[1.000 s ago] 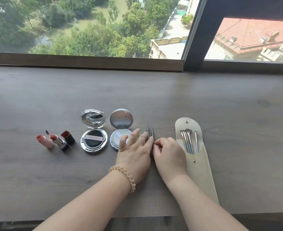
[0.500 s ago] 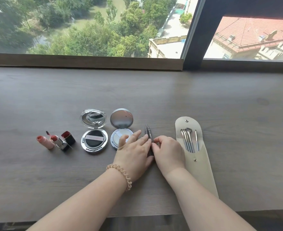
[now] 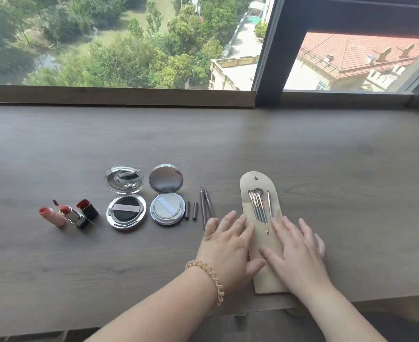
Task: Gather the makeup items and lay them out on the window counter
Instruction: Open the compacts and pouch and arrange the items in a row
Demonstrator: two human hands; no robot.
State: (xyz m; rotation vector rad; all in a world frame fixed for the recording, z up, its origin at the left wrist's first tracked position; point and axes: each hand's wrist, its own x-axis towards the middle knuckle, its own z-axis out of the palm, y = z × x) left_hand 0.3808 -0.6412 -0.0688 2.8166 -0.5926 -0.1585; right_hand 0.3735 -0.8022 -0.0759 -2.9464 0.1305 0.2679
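A row of makeup lies on the wooden window counter (image 3: pixel 327 154). From the left: a pink tube (image 3: pixel 51 216), an uncapped lipstick (image 3: pixel 72 214) with its dark red cap (image 3: pixel 87 208), an open black cushion compact (image 3: pixel 125 197), an open white cushion compact (image 3: pixel 166 195), two small caps (image 3: pixel 190 210) and two thin pencils (image 3: pixel 206 203). A beige brush pouch (image 3: pixel 262 233) lies open with several small brushes (image 3: pixel 259 206) in it. My left hand (image 3: pixel 228 248) and my right hand (image 3: pixel 297 250) rest flat on the pouch's two sides, fingers straight.
The window sill ledge (image 3: pixel 117 96) and a dark window post (image 3: pixel 267 70) bound the counter at the back. The counter's front edge runs just under my forearms. A coiled hair tie (image 3: pixel 209 277) sits on my left wrist.
Both hands have left the two pencils and moved right onto the brush pouch. The pencils and their two caps now lie uncovered beside the white compact.
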